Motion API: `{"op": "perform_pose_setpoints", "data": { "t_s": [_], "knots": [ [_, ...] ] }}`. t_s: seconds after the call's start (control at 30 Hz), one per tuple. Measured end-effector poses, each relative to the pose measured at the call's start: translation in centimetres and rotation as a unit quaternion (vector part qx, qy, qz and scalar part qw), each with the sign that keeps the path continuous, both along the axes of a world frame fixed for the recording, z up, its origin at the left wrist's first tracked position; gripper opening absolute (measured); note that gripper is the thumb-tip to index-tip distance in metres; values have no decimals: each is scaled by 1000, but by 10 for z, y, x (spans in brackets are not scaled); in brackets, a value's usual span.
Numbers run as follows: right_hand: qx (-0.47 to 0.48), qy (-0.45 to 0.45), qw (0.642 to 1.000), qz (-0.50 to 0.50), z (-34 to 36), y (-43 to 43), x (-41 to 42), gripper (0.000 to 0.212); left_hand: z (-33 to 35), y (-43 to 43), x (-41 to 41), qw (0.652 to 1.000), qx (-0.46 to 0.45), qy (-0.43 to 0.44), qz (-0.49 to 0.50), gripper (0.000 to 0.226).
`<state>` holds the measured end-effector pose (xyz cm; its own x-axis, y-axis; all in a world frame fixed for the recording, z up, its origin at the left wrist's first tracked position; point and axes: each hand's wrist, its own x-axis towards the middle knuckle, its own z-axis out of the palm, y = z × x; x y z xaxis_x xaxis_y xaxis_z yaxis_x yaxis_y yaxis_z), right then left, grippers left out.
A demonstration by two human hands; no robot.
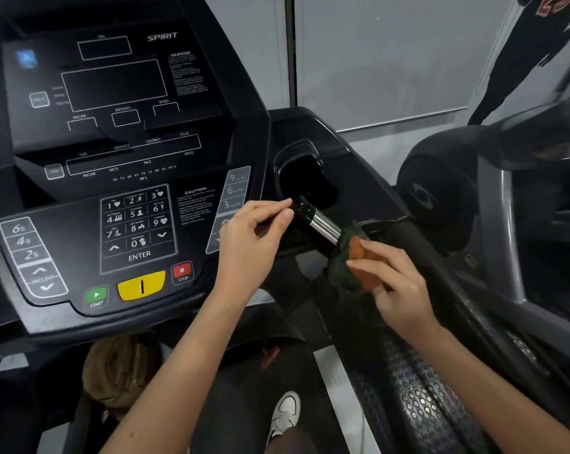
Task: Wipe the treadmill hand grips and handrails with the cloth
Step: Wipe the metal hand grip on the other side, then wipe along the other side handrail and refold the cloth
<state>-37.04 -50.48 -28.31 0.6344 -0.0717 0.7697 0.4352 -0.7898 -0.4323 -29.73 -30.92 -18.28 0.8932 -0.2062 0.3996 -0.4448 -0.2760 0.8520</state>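
Note:
The treadmill's right hand grip (319,224), black with a shiny metal sensor band, sticks out below the console toward me. My left hand (254,237) pinches its black tip between thumb and fingers. My right hand (391,286) holds a green and orange cloth (349,257) wrapped around the base of the grip, just below the metal band. The right handrail (441,280), a thick black bar, runs down to the right behind my right hand.
The console (136,231) with keypad, yellow safety key, green START and red STOP buttons lies to the left. A cup holder (303,178) sits above the grip. Another machine (473,191) stands close on the right. My shoe (285,414) stands on the belt below.

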Motion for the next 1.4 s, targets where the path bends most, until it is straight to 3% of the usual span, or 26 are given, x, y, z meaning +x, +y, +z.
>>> {"op": "perform_pose_setpoints", "data": {
  "t_s": [0.17, 0.33, 0.53, 0.73, 0.83, 0.9, 1.07, 1.4],
  "knots": [
    [139, 99, 985, 35, 42, 23, 25, 41, 0, -2, -1, 1000, -6, -3, -2, 20],
    [261, 249, 914, 184, 97, 25, 60, 33, -4, -3, -1, 1000, -8, -13, 6, 20],
    [251, 366, 877, 185, 79, -8, 57, 18, -7, -6, -3, 999, -31, -4, 8, 20],
    [205, 357, 896, 168, 61, -23, 44, 28, -9, -7, -4, 999, -36, -9, 19, 19],
    [187, 326, 917, 132, 53, -23, 41, 29, -13, -9, -6, 995, -87, 51, 15, 19],
    [228, 304, 920, 98, 53, -20, 34, 31, -13, -12, -10, 988, -130, 86, 19, 19],
    [432, 223, 868, 98, 70, -21, 19, 29, -7, -18, -19, 987, -140, 65, 40, 19],
    [582, 122, 801, 70, 99, -23, -16, 22, -5, -35, -45, 995, -92, -23, 4, 22]
  ]
}}
